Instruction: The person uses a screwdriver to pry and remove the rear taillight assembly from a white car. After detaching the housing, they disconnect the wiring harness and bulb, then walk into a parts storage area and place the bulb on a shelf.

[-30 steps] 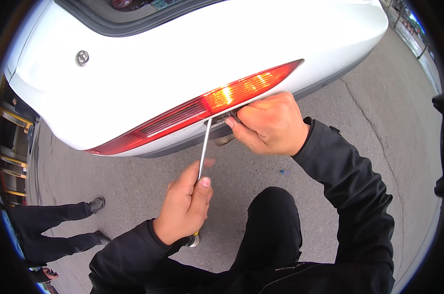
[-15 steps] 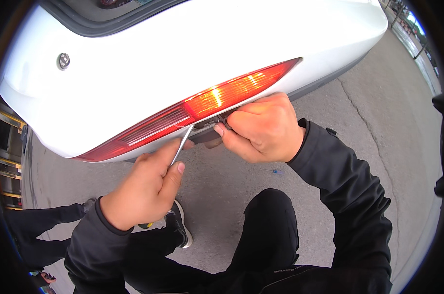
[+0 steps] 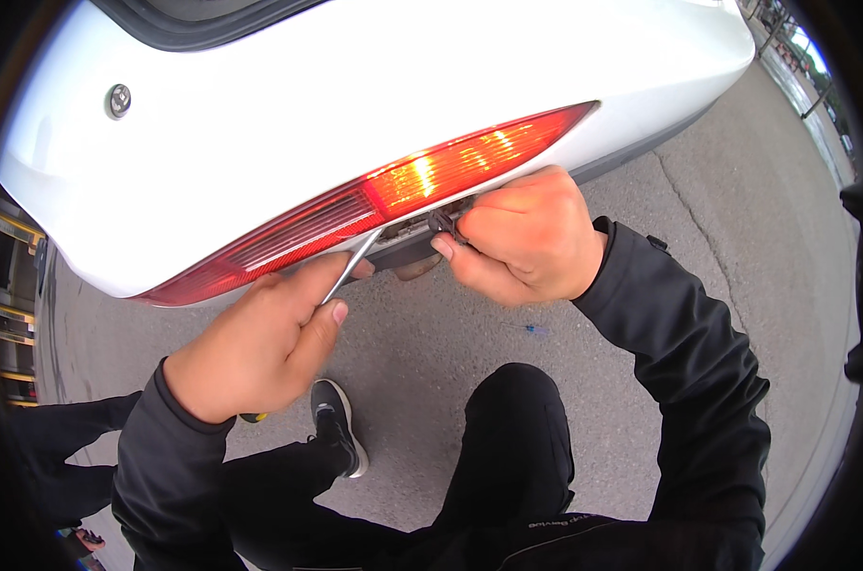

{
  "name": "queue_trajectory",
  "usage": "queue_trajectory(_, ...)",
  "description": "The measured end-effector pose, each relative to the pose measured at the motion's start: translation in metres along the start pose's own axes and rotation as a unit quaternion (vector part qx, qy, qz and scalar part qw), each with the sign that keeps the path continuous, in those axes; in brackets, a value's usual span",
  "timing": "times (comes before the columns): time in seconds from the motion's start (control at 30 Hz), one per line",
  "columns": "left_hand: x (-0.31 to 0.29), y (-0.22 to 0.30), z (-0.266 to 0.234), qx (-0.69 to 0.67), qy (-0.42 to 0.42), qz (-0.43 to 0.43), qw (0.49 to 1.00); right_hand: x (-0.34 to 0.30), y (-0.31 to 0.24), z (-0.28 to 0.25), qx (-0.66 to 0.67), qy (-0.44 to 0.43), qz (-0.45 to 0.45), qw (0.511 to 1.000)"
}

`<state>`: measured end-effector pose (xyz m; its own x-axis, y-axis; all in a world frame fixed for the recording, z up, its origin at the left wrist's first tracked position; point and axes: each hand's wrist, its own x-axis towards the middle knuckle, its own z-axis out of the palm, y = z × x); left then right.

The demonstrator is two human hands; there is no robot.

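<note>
My left hand (image 3: 265, 343) is closed around a slim silver metal rod (image 3: 353, 265), its rear end hidden in my grip. The rod's tip reaches the lower edge of a lit red tail light (image 3: 470, 157) on a white car (image 3: 374, 86). Just right of the tip, a gap (image 3: 408, 226) is open under the light, with dark and metallic parts inside. At the gap, my right hand (image 3: 527, 238) pinches a small black part (image 3: 441, 223) between thumb and fingers. Whether that part is still joined to the car is hidden.
Grey asphalt (image 3: 631, 314) with a long crack lies below. A small blue object (image 3: 534, 329) rests on it between my arms. My bent knee (image 3: 522, 409) and a shoe (image 3: 336, 423) are beneath my hands. Another person's dark-trousered legs (image 3: 75, 433) are at the left.
My right hand has shifted slightly right and up, and more of the small black part and the gap shows. The left hand still holds the rod at the light's edge. The view has shifted slightly.
</note>
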<state>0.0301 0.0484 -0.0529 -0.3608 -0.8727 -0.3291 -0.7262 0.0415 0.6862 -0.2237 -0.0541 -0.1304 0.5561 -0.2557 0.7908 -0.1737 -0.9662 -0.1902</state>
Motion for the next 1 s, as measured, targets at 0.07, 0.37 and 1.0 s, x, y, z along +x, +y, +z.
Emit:
queue_trajectory(0.07, 0.001, -0.003, 0.010, -0.010, 0.040, 0.045, 0.998, 0.002, -0.003, 0.001, -0.017, -0.005, 0.014, 1.000)
queue_trajectory(0.37, 0.012, 0.017, 0.096, -0.186, 0.209, 0.033, 0.960, 0.010, -0.050, 0.015, -0.176, -0.052, 0.320, 0.929)
queue_trajectory(1.0, -0.010, 0.026, -0.020, 0.170, -0.036, 0.028, 0.984, -0.018, 0.008, -0.009, -0.084, -0.085, -0.021, 0.993)
